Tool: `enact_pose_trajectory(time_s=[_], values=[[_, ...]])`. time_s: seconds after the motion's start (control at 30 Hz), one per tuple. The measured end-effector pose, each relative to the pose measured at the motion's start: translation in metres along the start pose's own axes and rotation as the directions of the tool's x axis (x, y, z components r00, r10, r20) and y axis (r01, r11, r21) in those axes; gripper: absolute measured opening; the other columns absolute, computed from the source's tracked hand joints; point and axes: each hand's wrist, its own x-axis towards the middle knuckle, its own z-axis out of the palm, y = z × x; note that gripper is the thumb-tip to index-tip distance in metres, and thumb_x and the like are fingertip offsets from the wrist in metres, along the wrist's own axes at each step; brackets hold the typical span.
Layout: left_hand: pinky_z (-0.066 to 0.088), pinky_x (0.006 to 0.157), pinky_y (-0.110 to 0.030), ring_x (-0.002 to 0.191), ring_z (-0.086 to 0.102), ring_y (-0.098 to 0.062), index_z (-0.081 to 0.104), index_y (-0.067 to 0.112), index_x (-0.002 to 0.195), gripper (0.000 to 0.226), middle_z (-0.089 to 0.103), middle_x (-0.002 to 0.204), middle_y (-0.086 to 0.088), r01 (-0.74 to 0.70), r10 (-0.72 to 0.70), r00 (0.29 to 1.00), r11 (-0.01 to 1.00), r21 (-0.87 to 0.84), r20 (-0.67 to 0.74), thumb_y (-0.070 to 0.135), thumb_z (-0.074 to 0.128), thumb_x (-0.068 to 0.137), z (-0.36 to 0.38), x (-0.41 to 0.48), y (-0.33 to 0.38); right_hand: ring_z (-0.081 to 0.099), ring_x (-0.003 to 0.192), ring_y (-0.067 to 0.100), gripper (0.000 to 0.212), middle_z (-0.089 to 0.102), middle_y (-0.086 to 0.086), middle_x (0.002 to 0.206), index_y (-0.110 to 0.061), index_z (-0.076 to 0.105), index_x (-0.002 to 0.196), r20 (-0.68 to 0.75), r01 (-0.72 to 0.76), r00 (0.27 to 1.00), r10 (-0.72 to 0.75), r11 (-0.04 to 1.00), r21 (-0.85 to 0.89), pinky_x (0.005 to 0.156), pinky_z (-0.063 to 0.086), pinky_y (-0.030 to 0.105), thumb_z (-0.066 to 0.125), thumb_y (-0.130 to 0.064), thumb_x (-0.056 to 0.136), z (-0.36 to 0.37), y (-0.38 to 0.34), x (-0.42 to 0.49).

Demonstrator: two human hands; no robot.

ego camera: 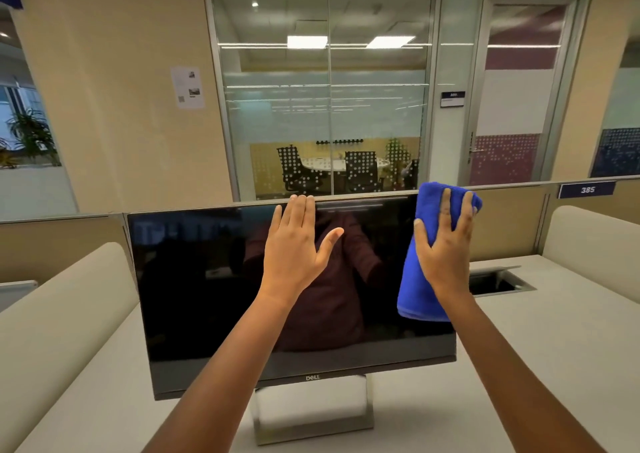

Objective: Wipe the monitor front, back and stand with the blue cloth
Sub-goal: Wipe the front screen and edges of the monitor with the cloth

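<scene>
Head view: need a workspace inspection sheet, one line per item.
Surface: white desk, open hatch right of the monitor.
Job's things: monitor dark, upright on its stand; blue cloth at its upper right corner.
Clutter: nothing seen.
Grips: left grip flat, fingers straight, at the screen's top edge; right grip presses the blue cloth with straight fingers.
Cables: nothing seen.
Surroundings: partition tagged 385; glass-walled meeting room behind.

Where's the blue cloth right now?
Head view, right side: the blue cloth is pressed under the right hand against the upper right corner of the monitor, with its top above the screen edge.
</scene>
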Motion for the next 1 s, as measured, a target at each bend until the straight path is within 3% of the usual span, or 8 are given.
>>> enact_pose_trajectory(time_s=[0.13,0.23,0.33,0.47,0.6,0.8,0.87,1.0], values=[[0.021,0.109,-0.039,0.131,0.040,-0.029,0.040,0.000,0.134,0.083,0.047,0.137,-0.016,0.001,0.000,1.000,0.999,0.039,-0.021,0.062,0.011,0.088,0.005,0.000,-0.001,0.014,0.139,0.040,0.065,0.020,0.023,0.150,-0.009,0.028,0.143,-0.018,0.170,0.985,-0.171,0.983,-0.070,0.111,0.022,0.052,0.037,-0.046,0.091,0.022,-0.043,-0.017],[0.025,0.107,-0.043,0.126,0.046,-0.030,0.044,0.000,0.131,0.071,0.052,0.133,-0.017,-0.019,0.023,0.999,0.997,0.070,-0.050,0.053,0.026,0.087,0.008,0.001,-0.004,0.012,0.140,0.037,0.064,0.019,0.016,0.152,-0.014,0.028,0.144,0.069,0.391,0.919,-0.387,0.918,-0.062,0.113,0.017,0.046,0.041,-0.045,0.090,0.042,-0.066,-0.052],[0.024,0.107,-0.042,0.126,0.046,-0.027,0.044,0.003,0.132,0.067,0.052,0.134,-0.013,-0.065,0.075,0.995,0.985,0.162,-0.059,0.050,0.028,0.087,0.010,-0.001,-0.011,0.017,0.140,0.033,0.062,0.017,0.009,0.152,-0.021,0.026,0.144,0.148,0.508,0.859,-0.490,0.853,-0.123,0.112,0.021,0.051,0.045,-0.042,0.087,0.049,-0.060,-0.084],[0.021,0.109,-0.039,0.126,0.047,-0.026,0.044,0.005,0.133,0.065,0.053,0.133,-0.011,-0.111,0.126,0.990,0.971,0.213,-0.059,0.049,0.028,0.087,0.008,0.000,-0.021,0.021,0.139,0.031,0.062,0.022,0.005,0.151,-0.027,0.029,0.143,0.149,0.478,0.878,-0.454,0.846,-0.238,0.105,0.025,0.060,0.045,-0.043,0.085,0.034,-0.015,-0.091],[0.028,0.108,-0.043,0.127,0.047,-0.024,0.044,0.007,0.134,0.064,0.053,0.134,-0.009,-0.126,0.142,0.988,0.967,0.221,-0.059,0.048,0.025,0.089,0.005,0.002,-0.026,0.023,0.137,0.037,0.063,0.022,0.010,0.150,-0.024,0.021,0.144,0.066,0.249,0.969,-0.240,0.937,-0.246,0.101,0.034,0.059,0.040,-0.044,0.087,0.013,0.026,-0.067],[0.036,0.104,-0.042,0.124,0.049,-0.025,0.045,0.004,0.132,0.053,0.053,0.133,-0.013,-0.066,0.096,0.985,0.977,0.204,-0.141,0.034,0.027,0.092,0.007,-0.005,-0.034,0.024,0.136,0.040,0.061,0.026,0.015,0.150,-0.018,0.027,0.144,-0.012,0.038,0.999,-0.041,0.979,-0.199,0.103,0.034,0.059,0.039,-0.042,0.089,0.020,-0.008,-0.047],[0.033,0.106,-0.040,0.123,0.050,-0.025,0.046,0.004,0.132,0.050,0.053,0.132,-0.013,-0.069,0.106,0.979,0.975,0.209,-0.172,0.030,0.027,0.093,0.009,-0.004,-0.035,0.023,0.137,0.037,0.061,0.025,0.012,0.151,-0.020,0.030,0.143,-0.013,0.095,0.995,-0.098,0.982,-0.162,0.105,0.028,0.056,0.041,-0.044,0.088,0.029,-0.035,-0.057],[0.025,0.104,-0.036,0.120,0.053,-0.027,0.049,0.002,0.129,0.048,0.056,0.128,-0.015,-0.066,0.113,0.966,0.978,0.200,-0.232,0.026,0.031,0.091,0.014,-0.002,-0.036,0.019,0.140,0.031,0.063,0.018,0.003,0.153,-0.027,0.027,0.144,0.102,0.396,0.918,-0.384,0.908,-0.139,0.109,0.022,0.052,0.048,-0.041,0.086,0.053,-0.064,-0.100]])
